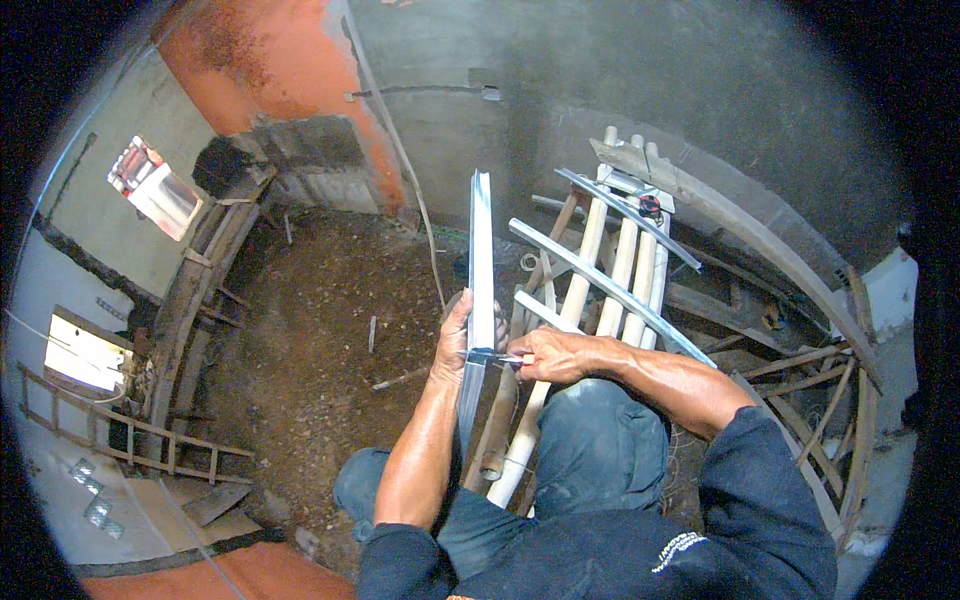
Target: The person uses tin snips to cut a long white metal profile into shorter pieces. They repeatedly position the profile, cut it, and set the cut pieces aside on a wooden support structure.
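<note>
Upright in front of me stands a long shiny metal channel (482, 240), with a crosswise cut or fold at about the height of my hands. My left hand (455, 332) is closed around it from the left, just above that spot. My right hand (553, 355) is closed on a slim tool (508, 359), whose thin metal end points left and meets the channel at the fold. Its exact kind is too small to tell. Below my hands, the channel runs down between my left forearm and my legs.
Pale round poles (588, 250) lie side by side at the right, with metal strips (600, 275) across them. A red and black round object (650, 206) rests near their far end. Wooden planks (820, 270) and frames stand farther right. A wooden ladder (180, 448) lies left, beyond the earth floor (310, 350).
</note>
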The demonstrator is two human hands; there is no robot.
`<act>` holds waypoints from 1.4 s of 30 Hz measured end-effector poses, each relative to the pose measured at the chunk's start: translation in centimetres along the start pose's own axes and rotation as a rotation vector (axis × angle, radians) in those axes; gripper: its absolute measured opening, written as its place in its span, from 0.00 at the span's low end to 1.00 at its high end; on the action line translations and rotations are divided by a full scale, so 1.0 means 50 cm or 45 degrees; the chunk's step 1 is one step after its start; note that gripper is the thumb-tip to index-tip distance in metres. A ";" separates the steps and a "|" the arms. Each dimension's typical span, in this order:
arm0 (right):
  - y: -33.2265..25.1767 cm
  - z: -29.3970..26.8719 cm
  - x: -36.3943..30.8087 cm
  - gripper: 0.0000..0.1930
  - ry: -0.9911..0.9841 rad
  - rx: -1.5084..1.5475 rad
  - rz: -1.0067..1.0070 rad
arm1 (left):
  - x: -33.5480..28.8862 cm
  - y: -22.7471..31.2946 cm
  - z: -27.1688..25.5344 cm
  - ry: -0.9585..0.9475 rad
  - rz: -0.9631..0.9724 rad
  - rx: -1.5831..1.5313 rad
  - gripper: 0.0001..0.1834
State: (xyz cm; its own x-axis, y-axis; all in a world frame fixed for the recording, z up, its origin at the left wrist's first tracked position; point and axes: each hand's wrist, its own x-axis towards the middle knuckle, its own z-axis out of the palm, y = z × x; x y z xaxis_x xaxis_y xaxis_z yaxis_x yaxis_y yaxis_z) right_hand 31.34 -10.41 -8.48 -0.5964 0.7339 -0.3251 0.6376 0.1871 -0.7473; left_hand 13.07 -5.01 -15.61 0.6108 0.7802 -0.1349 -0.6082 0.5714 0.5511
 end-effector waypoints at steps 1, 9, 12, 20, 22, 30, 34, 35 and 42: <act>0.003 0.001 0.001 0.13 -0.028 -0.008 0.031 | 0.002 -0.002 -0.007 -0.005 -0.021 0.008 0.29; 0.025 0.003 0.003 0.14 -0.037 -0.053 0.037 | 0.005 -0.015 -0.019 0.001 -0.092 -0.034 0.27; 0.033 0.003 0.003 0.14 -0.014 -0.090 0.035 | 0.004 -0.007 -0.017 0.109 -0.097 0.101 0.26; 0.045 0.021 -0.003 0.16 0.068 0.077 0.007 | 0.000 -0.045 -0.021 0.156 -0.077 0.226 0.26; 0.046 0.019 -0.002 0.16 0.020 0.058 0.115 | 0.003 -0.051 -0.022 0.280 -0.074 0.340 0.27; 0.058 0.000 -0.012 0.15 -0.095 0.063 0.126 | -0.049 -0.027 -0.022 0.363 -0.385 0.418 0.35; 0.066 -0.005 -0.019 0.14 -0.091 0.138 0.037 | -0.057 -0.033 -0.018 0.477 -0.468 0.509 0.38; 0.067 -0.007 -0.020 0.14 -0.102 0.149 0.038 | -0.056 -0.036 -0.017 0.514 -0.455 0.572 0.39; 0.075 -0.006 -0.020 0.14 -0.121 0.138 -0.055 | -0.047 -0.050 0.000 0.687 -0.353 0.650 0.38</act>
State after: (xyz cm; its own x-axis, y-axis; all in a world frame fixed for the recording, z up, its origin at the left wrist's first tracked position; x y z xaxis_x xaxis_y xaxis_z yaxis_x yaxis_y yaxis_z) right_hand 34.47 -10.23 -10.81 -0.6690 0.6604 -0.3411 0.5570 0.1416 -0.8184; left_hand 13.14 -8.27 -16.70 0.2964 0.7171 -0.6308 -0.0825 0.6773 0.7311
